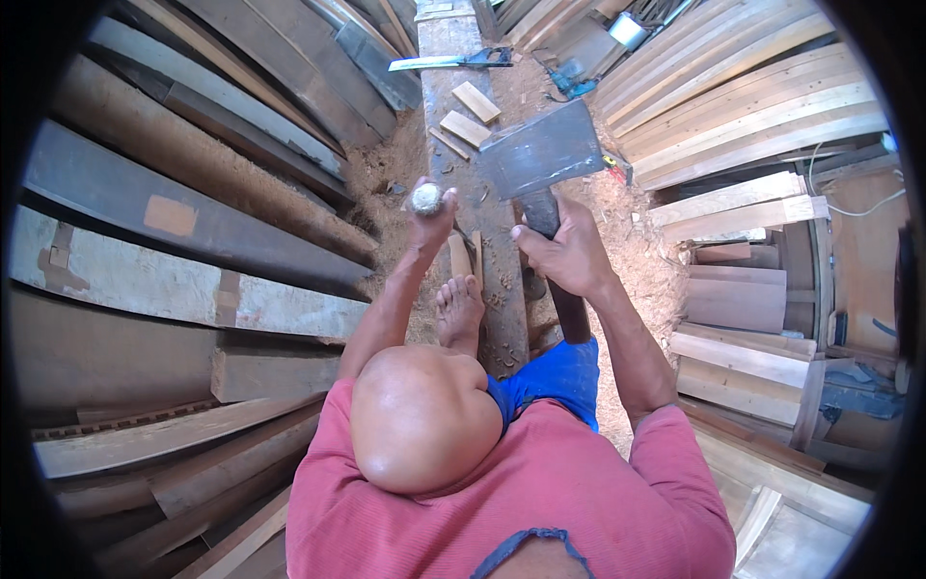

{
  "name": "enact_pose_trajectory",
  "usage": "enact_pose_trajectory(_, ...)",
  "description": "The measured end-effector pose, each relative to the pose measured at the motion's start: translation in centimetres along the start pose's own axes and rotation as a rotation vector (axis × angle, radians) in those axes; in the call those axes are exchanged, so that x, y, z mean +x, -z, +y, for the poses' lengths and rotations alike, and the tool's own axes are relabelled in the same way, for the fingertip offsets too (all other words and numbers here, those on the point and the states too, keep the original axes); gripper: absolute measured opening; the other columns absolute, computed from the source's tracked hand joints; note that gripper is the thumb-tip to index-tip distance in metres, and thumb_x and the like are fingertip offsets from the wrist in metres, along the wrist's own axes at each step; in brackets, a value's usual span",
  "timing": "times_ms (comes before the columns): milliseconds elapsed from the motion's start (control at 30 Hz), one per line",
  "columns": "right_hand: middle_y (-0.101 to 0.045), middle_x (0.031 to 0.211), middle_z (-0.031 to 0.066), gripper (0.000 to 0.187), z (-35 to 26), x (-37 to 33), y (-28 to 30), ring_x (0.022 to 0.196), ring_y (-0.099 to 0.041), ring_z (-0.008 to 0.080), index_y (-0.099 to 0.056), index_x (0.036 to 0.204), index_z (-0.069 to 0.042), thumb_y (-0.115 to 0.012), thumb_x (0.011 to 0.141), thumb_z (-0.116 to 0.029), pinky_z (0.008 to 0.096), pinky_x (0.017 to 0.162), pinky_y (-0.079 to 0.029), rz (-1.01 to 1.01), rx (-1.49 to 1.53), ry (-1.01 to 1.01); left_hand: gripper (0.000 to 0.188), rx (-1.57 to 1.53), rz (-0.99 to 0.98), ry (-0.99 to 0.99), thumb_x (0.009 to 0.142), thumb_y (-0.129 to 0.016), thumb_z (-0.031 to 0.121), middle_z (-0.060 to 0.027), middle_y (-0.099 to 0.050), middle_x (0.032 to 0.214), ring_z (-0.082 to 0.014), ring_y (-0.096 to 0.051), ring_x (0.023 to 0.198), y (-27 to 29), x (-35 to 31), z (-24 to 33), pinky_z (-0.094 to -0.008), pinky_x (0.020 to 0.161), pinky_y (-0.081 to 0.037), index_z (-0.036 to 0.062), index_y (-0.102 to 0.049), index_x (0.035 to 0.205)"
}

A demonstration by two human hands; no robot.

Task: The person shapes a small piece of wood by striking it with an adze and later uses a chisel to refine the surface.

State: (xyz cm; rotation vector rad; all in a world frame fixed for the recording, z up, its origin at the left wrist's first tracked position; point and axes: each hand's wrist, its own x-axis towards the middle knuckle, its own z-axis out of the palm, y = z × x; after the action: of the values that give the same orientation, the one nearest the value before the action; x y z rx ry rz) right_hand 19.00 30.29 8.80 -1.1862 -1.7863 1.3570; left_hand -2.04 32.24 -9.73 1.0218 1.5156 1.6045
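Observation:
My left hand (431,229) is closed round a handled tool seen end-on. Only its round, whitish butt (425,200) shows, so its working end is hidden. In my right hand (571,249) is a hatchet, gripped by its dark handle (571,314) just below the head. Its broad grey blade (542,150) is raised over the plank bench (502,314). A narrow piece of wood (460,257) lies on the bench beyond my bare foot (459,311), below and between my hands.
A handsaw (451,61) lies across the bench's far part, near two short wood blocks (465,128). Shavings (641,289) cover the ground. Long boards (193,207) crowd the left; stacked planks (752,121) stand at the right. A yellow-and-red item (615,169) lies beyond the hatchet.

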Motion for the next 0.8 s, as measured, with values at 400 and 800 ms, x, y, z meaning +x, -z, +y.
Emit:
enact_pose_trajectory(400, -0.059, 0.069, 0.0016, 0.013, -1.9, -1.1, 0.1, 0.054, -0.058, 0.0072, -0.055, 0.091, -0.003, -0.067, 0.085, -0.002, 0.0241, 0.049, -0.049, 0.258, 0.172, 0.014, 0.018, 0.081, -0.368, -0.118, 0.083, -0.069, 0.005, 0.0025, -0.052, 0.071, -0.0056, -0.051, 0.064, 2.6, 1.3, 3.2, -0.0242, 0.057, -0.044, 0.0072, -0.051, 0.080)
enact_pose_trajectory(800, -0.061, 0.072, 0.0066, 0.015, -3.8, -3.3, 1.0, 0.056, -0.059, 0.0115, -0.055, 0.096, 0.000, -0.064, 0.086, 0.005, 0.0270, 0.052, -0.050, 0.374, 0.280, 0.107, 0.018, 0.127, -0.475, -0.142, 0.080, -0.070, 0.008, 0.0013, -0.050, 0.072, -0.0068, -0.047, 0.068, 2.1, 0.2, 2.5, -0.0263, 0.060, -0.043, 0.0069, -0.052, 0.080)
